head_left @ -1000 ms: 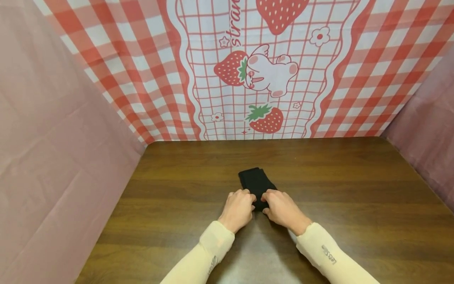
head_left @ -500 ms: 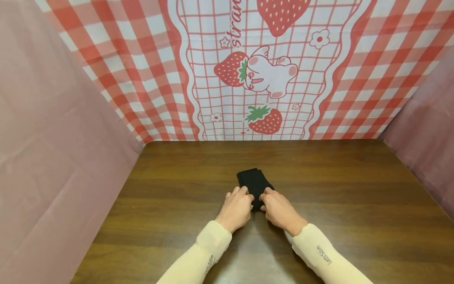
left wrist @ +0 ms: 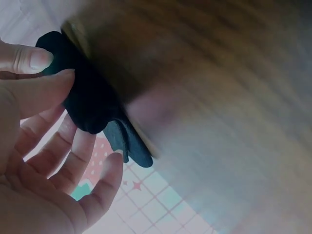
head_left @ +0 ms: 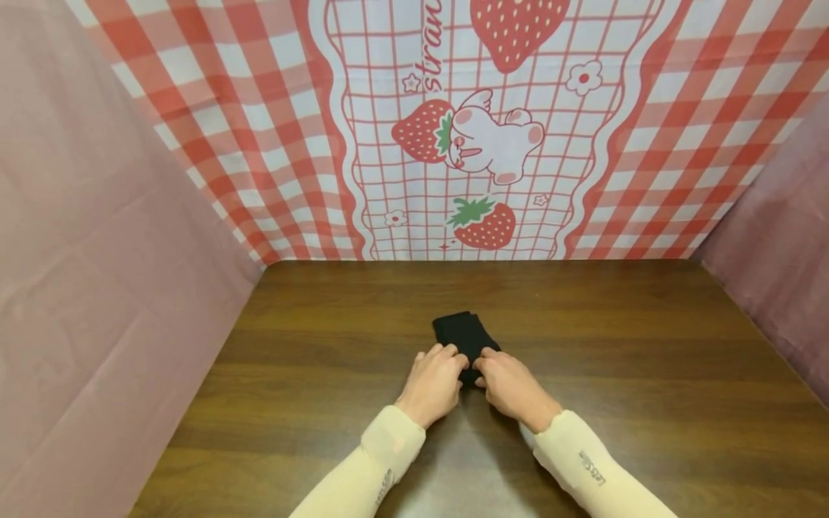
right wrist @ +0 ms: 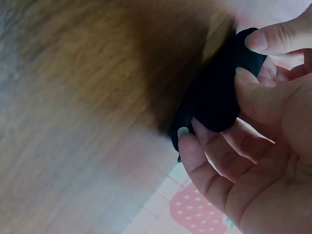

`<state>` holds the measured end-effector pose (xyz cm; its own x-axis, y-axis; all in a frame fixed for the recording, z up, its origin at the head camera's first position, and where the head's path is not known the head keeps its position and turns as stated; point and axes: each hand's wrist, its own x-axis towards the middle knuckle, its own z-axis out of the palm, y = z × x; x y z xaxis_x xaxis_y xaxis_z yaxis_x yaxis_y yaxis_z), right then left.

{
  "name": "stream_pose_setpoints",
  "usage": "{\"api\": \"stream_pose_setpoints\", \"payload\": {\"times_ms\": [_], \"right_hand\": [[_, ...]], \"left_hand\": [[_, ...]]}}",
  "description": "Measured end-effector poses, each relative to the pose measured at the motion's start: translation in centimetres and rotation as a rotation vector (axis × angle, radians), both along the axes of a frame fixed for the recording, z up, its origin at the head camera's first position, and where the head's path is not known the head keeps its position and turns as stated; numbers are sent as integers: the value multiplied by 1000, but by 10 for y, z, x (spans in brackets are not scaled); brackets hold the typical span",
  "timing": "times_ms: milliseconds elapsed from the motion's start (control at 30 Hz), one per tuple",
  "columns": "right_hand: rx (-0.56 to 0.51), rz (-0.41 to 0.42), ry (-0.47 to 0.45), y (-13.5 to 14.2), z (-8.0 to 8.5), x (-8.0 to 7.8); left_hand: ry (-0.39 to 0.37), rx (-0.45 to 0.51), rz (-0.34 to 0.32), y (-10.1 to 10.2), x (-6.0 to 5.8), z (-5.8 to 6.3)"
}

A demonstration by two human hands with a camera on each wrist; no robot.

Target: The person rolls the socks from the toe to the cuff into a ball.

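Note:
A black folded cloth (head_left: 463,332), perhaps a pair of socks, lies on the wooden table in front of me. Its near end forms a thick roll, as the left wrist view shows of the cloth (left wrist: 90,100). My left hand (head_left: 432,381) grips the left side of that roll with thumb and fingers. The right side is held by my right hand (head_left: 514,385), whose fingertips curl round the cloth (right wrist: 214,92). The far part lies flat, with two slightly offset layers. Both hands partly hide the near end in the head view.
The brown table (head_left: 311,345) runs back to a red-and-white checked curtain (head_left: 285,158) with strawberry prints. Pink cloth (head_left: 116,237) hangs along the left side, and more pink fabric (head_left: 771,237) along the right.
Hardly anything differs. Both hands keep their hold on the cloth's near end, and the head view has shifted slightly.

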<state>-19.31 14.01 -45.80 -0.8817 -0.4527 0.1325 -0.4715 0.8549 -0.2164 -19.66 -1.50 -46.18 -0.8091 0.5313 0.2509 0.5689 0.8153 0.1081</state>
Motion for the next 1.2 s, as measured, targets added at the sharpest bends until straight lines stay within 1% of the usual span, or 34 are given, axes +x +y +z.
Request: {"api": "stream_pose_setpoints", "payload": {"times_ms": [233, 367, 567, 667, 900, 1200], "right_hand": [[-93, -25, -6, 4, 0, 3], [-117, -60, -19, 4, 0, 2], [-146, -114, -76, 3, 0, 0], [-166, -122, -92, 4, 0, -1], [-169, -111, -86, 4, 0, -5], [-161, -52, -13, 7, -4, -5]], "left_hand": [[20, -11, 16, 2, 1, -2], [12, 0, 20, 1, 1, -2], [-41, 38, 41, 0, -1, -3], [-68, 56, 48, 0, -2, -3], [-89, 80, 50, -1, -6, -1], [-101, 70, 52, -1, -6, -4]]}}
